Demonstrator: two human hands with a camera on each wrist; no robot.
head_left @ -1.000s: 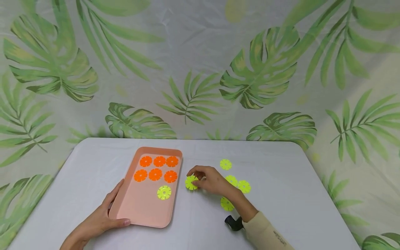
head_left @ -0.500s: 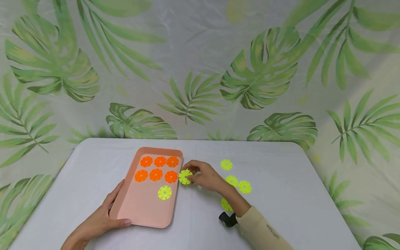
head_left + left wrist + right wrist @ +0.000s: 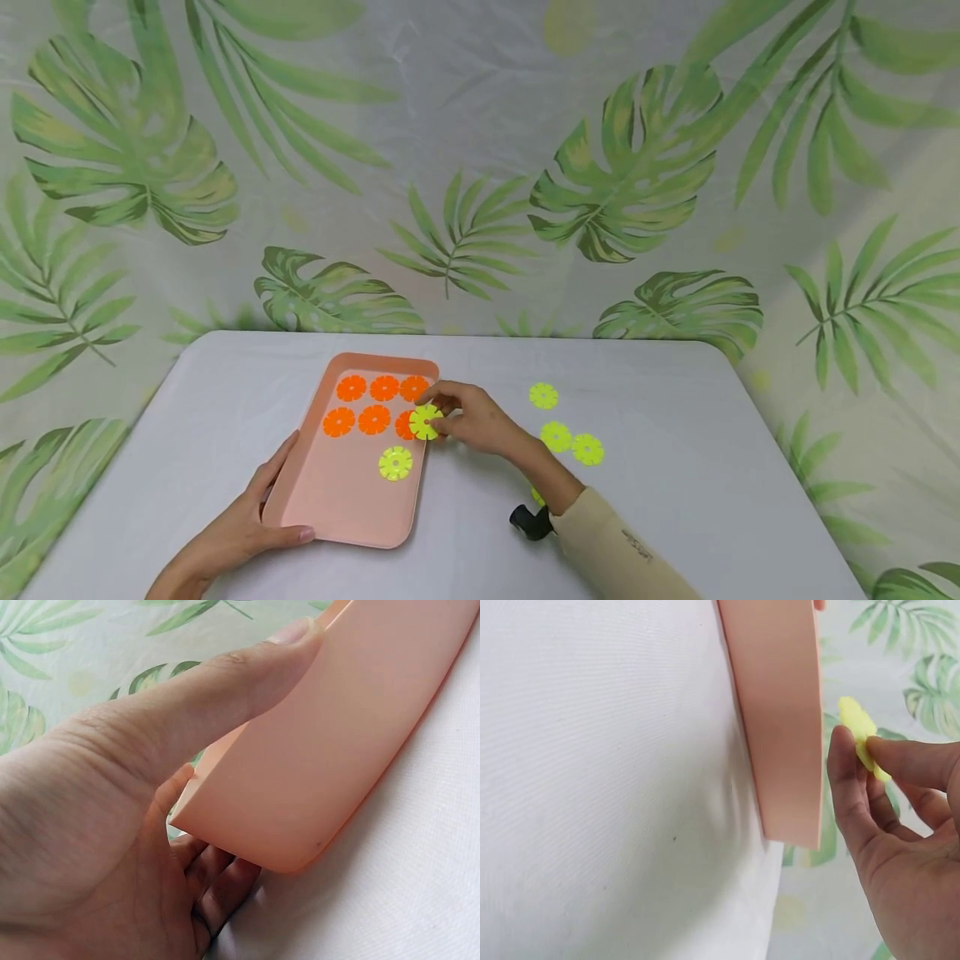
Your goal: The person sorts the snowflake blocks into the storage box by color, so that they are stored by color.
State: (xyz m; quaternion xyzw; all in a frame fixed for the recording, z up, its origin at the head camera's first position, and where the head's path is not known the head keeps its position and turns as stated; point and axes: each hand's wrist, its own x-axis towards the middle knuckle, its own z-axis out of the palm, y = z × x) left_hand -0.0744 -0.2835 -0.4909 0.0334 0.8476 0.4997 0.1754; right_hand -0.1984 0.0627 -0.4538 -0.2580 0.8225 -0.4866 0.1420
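My left hand (image 3: 240,533) grips the near left corner of a pink tray (image 3: 337,500), its thumb lying on the near rim; the left wrist view shows the thumb over the tray wall (image 3: 330,750) and curled fingers by the corner. Thumb and fingers of my right hand (image 3: 476,419) pinch a yellow-green notched disc (image 3: 425,422) above the tray's right edge, partly covering an orange disc (image 3: 405,425). From the right wrist, the pinched disc (image 3: 859,727) is seen nearly edge-on, above the wall. Another yellow-green disc (image 3: 395,463) lies in the tray below two rows of orange discs (image 3: 373,419).
Right of the tray, several yellow-green discs (image 3: 543,396) lie on the white table (image 3: 675,467), one partly hidden by the right forearm. A black object (image 3: 531,522) is by the right sleeve (image 3: 607,533). A leaf-patterned cloth (image 3: 480,167) hangs behind the table.
My right hand has carried the pinched disc leftward from beside the tray to over its right edge. The black object has shifted left with the sleeve. My left hand and the tray look nearly unmoved.
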